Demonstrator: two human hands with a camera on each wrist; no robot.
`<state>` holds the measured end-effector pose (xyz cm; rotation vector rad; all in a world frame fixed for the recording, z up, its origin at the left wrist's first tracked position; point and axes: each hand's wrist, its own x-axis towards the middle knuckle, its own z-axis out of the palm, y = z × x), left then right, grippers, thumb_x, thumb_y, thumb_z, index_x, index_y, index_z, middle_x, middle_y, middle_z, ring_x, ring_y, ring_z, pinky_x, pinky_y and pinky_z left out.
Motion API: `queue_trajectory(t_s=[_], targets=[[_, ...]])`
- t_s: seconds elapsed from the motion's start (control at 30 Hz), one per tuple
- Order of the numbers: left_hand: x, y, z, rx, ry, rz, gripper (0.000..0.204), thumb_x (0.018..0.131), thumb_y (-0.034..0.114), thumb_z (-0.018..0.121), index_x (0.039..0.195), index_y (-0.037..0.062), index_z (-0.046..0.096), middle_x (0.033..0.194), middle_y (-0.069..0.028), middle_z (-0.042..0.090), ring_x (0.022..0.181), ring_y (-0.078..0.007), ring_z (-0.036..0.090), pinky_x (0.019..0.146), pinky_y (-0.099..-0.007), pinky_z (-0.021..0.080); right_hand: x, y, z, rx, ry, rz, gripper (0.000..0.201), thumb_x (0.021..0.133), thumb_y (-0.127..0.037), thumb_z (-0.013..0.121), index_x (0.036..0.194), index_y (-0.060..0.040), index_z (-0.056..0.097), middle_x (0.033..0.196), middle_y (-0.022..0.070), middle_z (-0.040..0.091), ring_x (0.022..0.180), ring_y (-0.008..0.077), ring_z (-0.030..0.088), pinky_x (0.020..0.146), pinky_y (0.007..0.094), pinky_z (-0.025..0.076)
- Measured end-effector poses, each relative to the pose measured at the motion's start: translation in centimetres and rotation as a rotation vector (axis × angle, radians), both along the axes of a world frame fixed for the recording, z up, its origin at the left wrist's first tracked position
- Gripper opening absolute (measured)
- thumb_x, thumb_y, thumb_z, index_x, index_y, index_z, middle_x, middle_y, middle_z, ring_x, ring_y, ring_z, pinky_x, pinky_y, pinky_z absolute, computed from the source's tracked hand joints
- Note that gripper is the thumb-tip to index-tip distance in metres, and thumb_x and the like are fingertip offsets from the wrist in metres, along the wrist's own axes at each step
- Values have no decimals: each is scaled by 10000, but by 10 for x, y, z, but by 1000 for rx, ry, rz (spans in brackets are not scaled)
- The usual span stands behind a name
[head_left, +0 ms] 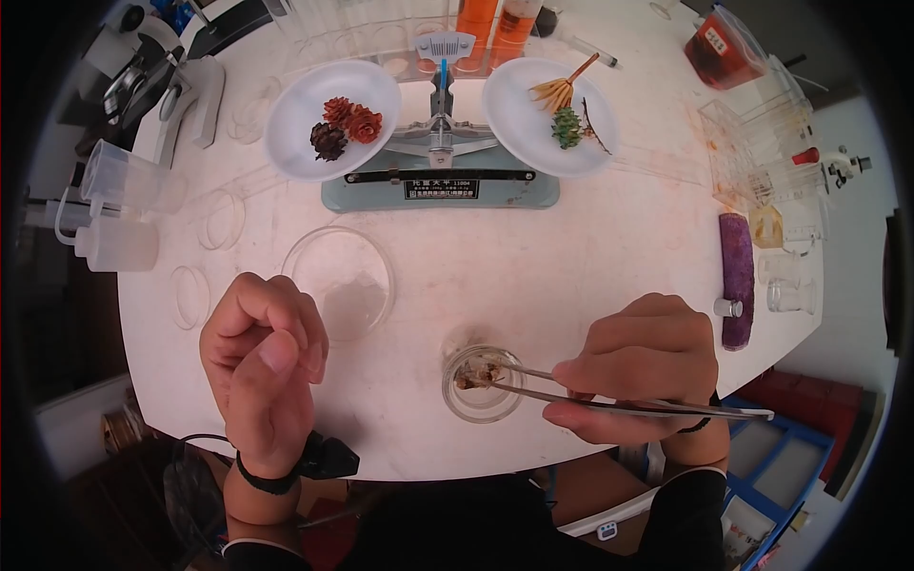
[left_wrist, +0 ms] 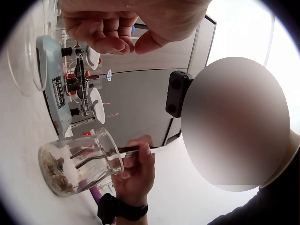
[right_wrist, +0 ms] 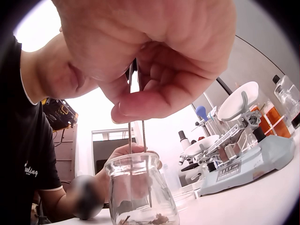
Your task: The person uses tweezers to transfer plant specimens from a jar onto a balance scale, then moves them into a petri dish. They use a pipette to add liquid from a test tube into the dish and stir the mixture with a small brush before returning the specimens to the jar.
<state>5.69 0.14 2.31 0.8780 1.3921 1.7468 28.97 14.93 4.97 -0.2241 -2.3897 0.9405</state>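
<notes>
托盘天平 and 11004 on the black plate point(head_left: 442, 189) of a balance point(head_left: 522, 197), smaller lines below unreadable, white letters ending "wling" on a black shirt point(right_wrist: 44, 140), a label point(head_left: 716, 41) too small to read

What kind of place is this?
Probably a science lab or science classroom: there's a two-pan balance on the table, what looks like a microscope, and tall containers of orange liquid.

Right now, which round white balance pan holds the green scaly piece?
The round white pan at the person's right: the green scaly piece lies in it. The left pan carries red and brown pieces.
</notes>
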Motion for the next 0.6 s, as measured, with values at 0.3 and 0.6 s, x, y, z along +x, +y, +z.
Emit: queue_trajectory(t_s=[0.3, 0.6], targets=[[-4, -3, 1, 29, -65, -30, 157, 837, 161, 559, 773, 40, 482, 663, -36, 489, 532, -79, 423, 515, -222, 322, 2, 1, 2, -167, 35, 9, 205, 660, -103, 837, 785, -36, 689, 610, 46, 618, 444, 139, 564, 412, 230, 392], [-6, -6, 1, 47, -102, -47, 78, 839, 83, 526, 789, 27, 505, 674, -29, 525, 554, -73, 446, 537, -220, 350, 13, 5, -8, -746, 390, -193, 170, 837, -85, 691, 885, 33, 579, 661, 75, 588, 479, 99, 540, 419, 222, 413]])
